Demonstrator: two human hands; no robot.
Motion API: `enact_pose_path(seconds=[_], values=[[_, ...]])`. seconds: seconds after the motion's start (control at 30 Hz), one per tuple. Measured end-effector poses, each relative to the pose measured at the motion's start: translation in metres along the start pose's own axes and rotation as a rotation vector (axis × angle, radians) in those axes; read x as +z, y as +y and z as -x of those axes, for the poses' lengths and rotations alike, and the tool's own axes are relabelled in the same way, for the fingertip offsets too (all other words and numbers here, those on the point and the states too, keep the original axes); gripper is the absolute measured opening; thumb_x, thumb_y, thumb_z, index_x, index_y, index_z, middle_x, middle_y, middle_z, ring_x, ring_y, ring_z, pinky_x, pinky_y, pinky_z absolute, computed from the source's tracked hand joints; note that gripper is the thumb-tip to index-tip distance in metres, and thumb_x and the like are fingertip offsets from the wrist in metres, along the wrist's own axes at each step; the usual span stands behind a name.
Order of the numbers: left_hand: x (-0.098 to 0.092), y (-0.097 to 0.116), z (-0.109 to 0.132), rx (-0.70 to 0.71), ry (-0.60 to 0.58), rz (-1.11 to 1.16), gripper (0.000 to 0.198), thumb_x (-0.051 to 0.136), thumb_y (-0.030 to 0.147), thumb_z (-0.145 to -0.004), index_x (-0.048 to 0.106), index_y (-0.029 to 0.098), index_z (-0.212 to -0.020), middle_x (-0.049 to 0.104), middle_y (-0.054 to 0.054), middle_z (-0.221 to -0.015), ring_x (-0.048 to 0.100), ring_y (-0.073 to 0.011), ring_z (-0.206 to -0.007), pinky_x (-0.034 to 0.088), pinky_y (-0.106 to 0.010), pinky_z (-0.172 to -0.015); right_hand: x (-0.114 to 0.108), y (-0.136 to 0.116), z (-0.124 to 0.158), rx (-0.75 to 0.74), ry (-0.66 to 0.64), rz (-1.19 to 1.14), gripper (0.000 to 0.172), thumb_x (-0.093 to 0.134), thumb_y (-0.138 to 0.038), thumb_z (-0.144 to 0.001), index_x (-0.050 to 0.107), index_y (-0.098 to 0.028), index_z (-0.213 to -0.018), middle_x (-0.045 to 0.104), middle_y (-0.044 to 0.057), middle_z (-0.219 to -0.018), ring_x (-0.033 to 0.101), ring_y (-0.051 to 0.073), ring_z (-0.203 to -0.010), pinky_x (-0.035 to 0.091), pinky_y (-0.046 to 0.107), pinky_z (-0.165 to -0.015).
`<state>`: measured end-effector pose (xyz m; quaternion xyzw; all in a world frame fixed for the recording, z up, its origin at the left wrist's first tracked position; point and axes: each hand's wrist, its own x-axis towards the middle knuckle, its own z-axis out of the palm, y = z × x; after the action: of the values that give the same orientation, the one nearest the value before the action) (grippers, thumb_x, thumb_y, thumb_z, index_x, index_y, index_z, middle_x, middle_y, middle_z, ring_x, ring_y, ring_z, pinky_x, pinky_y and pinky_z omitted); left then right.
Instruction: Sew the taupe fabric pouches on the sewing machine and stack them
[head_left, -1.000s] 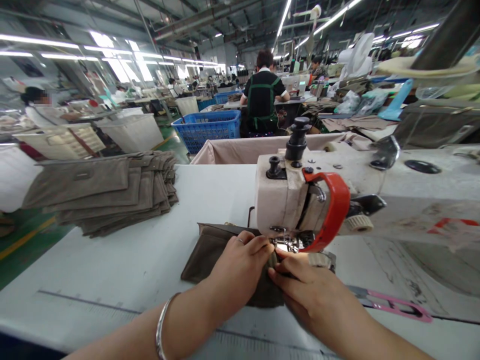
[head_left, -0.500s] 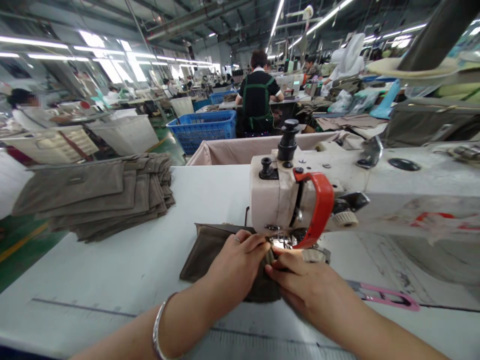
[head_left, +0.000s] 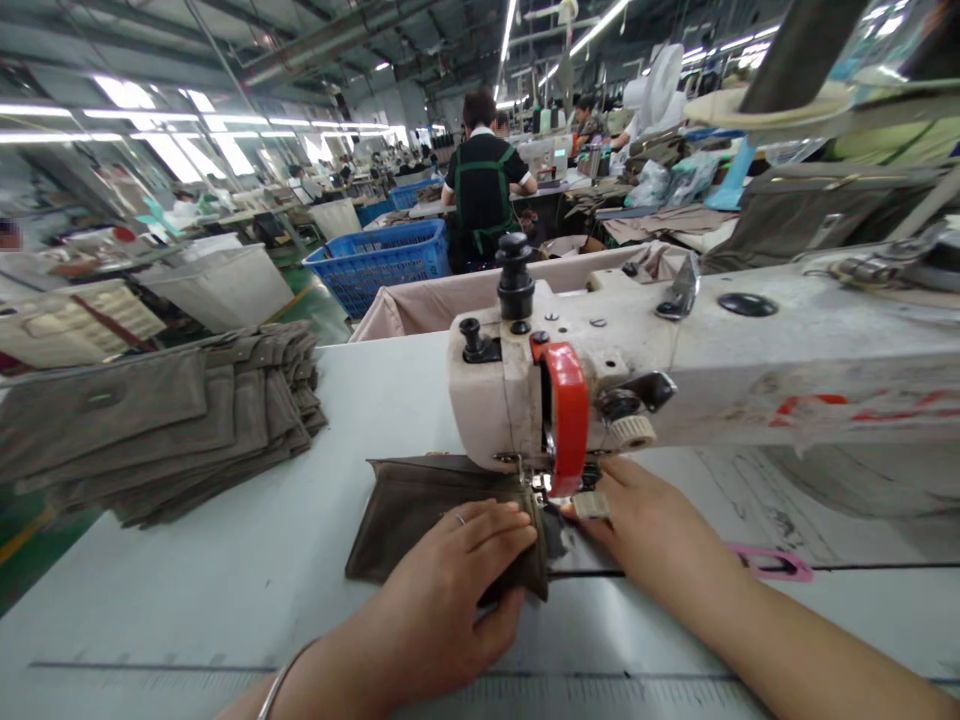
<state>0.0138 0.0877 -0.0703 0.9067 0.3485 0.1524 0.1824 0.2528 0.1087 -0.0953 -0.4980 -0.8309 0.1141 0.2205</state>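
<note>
A flat, dark brown fabric piece (head_left: 405, 510), like a pouch or bag panel, lies at the needle area of a white sewing machine (head_left: 495, 400). My left hand (head_left: 457, 590) grips its right part, fingers on top and thumb at the near edge. To the right of the needle, my right hand (head_left: 637, 520) reaches in beside the presser foot. Its fingertips are partly hidden by the machine's parts, so their hold cannot be made out. A red guard (head_left: 568, 415) curves in front of the machine head.
A pile of brown fabric pieces (head_left: 150, 410) lies at the table's left edge. Pink-handled snips (head_left: 780, 563) rest behind my right forearm. Beyond the table stand a pink cloth-lined bin (head_left: 420, 305) and a blue basket (head_left: 382, 265). A person (head_left: 484, 180) sits farther back.
My right hand has left the fabric's edge and moved right, beside the presser foot. My left hand has slid toward the near part of the fabric. The view has shifted right.
</note>
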Motion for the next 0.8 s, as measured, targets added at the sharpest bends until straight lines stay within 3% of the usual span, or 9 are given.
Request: enact_pose_path(seconds=[0.13,0.27,0.4,0.47,0.53,0.6,0.67,0.73,0.8], values=[[-0.007,-0.006,-0.002,-0.039,-0.062,0.068,0.038,0.065,0.033,-0.087,0.061,0.021,-0.123,0.059,-0.007,-0.131,0.052,-0.0228,-0.123,0.042,-0.042,-0.108,-0.007,-0.013,0.005,-0.208,-0.081,-0.144,0.02,0.047,-0.008,-0.089,0.062,-0.019,-0.097,0.061,0.006,-0.101,0.054,0.022,-0.097,0.045,0.037,-0.084],[-0.015,-0.012,-0.001,-0.035,-0.107,0.192,0.033,0.053,0.019,-0.093,0.061,0.024,-0.124,0.059,-0.003,-0.133,0.05,-0.0176,-0.126,0.041,-0.035,-0.109,-0.018,-0.021,0.011,-0.355,-0.242,-0.28,0.025,0.049,-0.007,-0.086,0.063,-0.024,-0.099,0.063,0.0,-0.1,0.055,0.017,-0.096,0.042,0.034,-0.088],[-0.015,-0.011,-0.002,-0.063,-0.059,0.244,0.036,0.048,0.009,-0.089,0.065,0.019,-0.119,0.062,-0.006,-0.129,0.053,-0.0176,-0.123,0.041,-0.033,-0.108,-0.013,-0.024,0.012,-0.289,-0.243,-0.245,0.012,0.056,-0.012,-0.084,0.061,-0.021,-0.09,0.063,0.001,-0.099,0.056,0.018,-0.094,0.043,0.035,-0.086],[-0.014,-0.009,-0.003,-0.11,-0.013,0.285,0.033,0.047,0.009,-0.088,0.069,0.017,-0.111,0.065,-0.007,-0.123,0.057,-0.0181,-0.118,0.045,-0.031,-0.105,-0.008,-0.024,0.011,-0.242,-0.212,-0.181,0.015,0.062,-0.017,-0.081,0.059,-0.02,-0.095,0.062,0.004,-0.105,0.056,0.022,-0.097,0.045,0.038,-0.086],[-0.013,-0.008,-0.005,-0.182,0.03,0.355,0.031,0.047,0.009,-0.086,0.072,0.016,-0.102,0.068,-0.006,-0.117,0.062,-0.0178,-0.111,0.048,-0.029,-0.1,-0.002,-0.023,0.01,-0.29,-0.172,-0.106,0.017,0.062,-0.018,-0.082,0.059,-0.02,-0.099,0.061,0.007,-0.112,0.056,0.024,-0.103,0.046,0.041,-0.087],[-0.013,-0.008,-0.007,-0.247,0.058,0.416,0.029,0.047,0.009,-0.084,0.074,0.016,-0.093,0.071,-0.005,-0.111,0.065,-0.0181,-0.106,0.051,-0.028,-0.096,0.003,-0.024,0.011,-0.381,-0.132,-0.058,0.009,0.055,-0.015,-0.087,0.061,-0.02,-0.09,0.062,0.008,-0.112,0.057,0.024,-0.103,0.047,0.041,-0.086],[-0.014,-0.007,-0.009,-0.284,0.08,0.452,0.026,0.049,0.009,-0.082,0.074,0.016,-0.084,0.072,-0.005,-0.107,0.066,-0.0191,-0.103,0.052,-0.028,-0.094,0.005,-0.025,0.012,-0.388,-0.112,-0.054,0.013,0.05,-0.012,-0.087,0.059,-0.019,-0.081,0.064,0.008,-0.106,0.059,0.023,-0.098,0.049,0.04,-0.083],[-0.015,-0.006,-0.01,-0.303,0.104,0.474,0.026,0.048,0.01,-0.081,0.073,0.017,-0.079,0.073,-0.004,-0.104,0.068,-0.0194,-0.1,0.053,-0.03,-0.091,0.006,-0.027,0.013,-0.308,-0.089,-0.075,0.007,0.054,-0.013,-0.083,0.058,-0.018,-0.086,0.065,0.009,-0.102,0.061,0.024,-0.093,0.051,0.04,-0.079],[-0.016,-0.005,-0.012,-0.313,0.117,0.49,0.028,0.046,0.01,-0.081,0.072,0.018,-0.076,0.074,-0.003,-0.102,0.069,-0.0193,-0.097,0.055,-0.03,-0.087,0.006,-0.028,0.013,-0.25,-0.072,-0.081,0.021,0.06,-0.017,-0.08,0.057,-0.017,-0.101,0.064,0.01,-0.106,0.06,0.025,-0.095,0.051,0.042,-0.079]])
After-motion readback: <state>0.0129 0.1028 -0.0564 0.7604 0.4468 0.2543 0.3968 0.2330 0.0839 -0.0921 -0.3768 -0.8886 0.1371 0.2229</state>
